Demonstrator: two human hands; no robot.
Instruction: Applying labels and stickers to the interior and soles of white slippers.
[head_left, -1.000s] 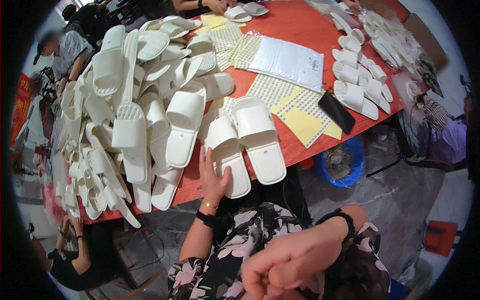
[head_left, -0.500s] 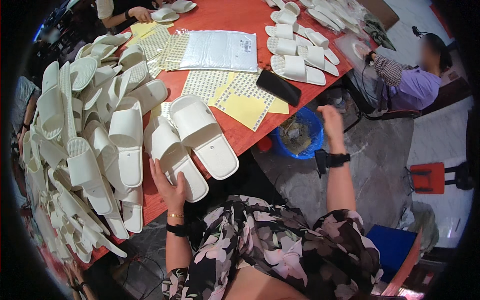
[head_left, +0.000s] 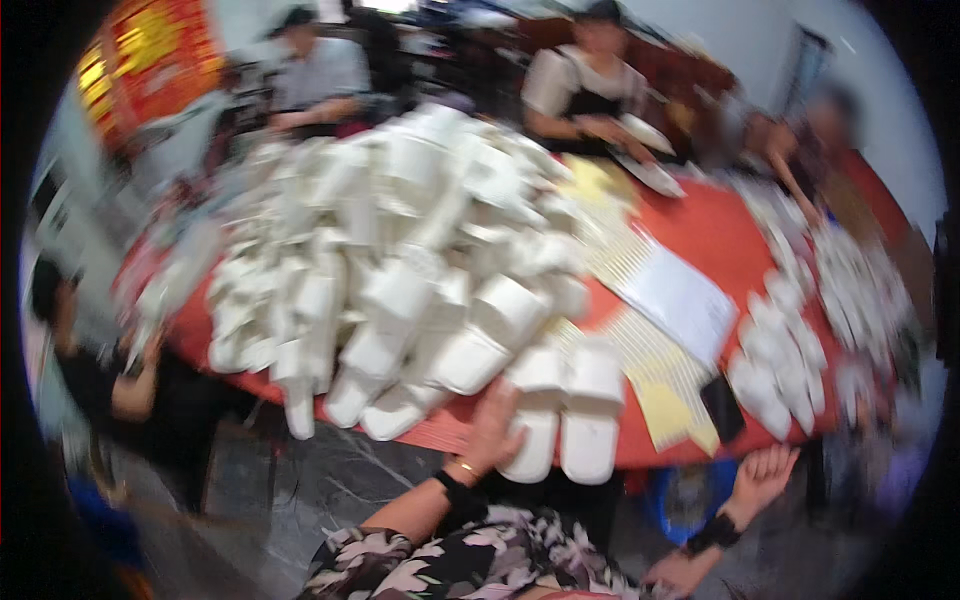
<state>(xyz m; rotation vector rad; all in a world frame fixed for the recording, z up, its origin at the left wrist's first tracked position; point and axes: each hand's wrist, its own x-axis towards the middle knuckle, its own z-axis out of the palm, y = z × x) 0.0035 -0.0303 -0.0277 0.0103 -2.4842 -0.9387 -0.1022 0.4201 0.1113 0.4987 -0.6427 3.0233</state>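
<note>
Two slippers (head_left: 565, 415) lay at bench (head_left: 700, 235) edge, just beyond left hand (head_left: 490, 435) fingers, spread, touching one. Right hand (head_left: 760, 480) open, empty. Risked nudging pair off; heap (head_left: 390, 270) might slide.

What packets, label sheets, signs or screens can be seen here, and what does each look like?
Wall sign: upper left, red with yellow marks.
Label sheets: on the red table, yellow and pale strips.
Flat white packet: lying over the sheets.
Dark phone: near the table edge, screen off.
</note>
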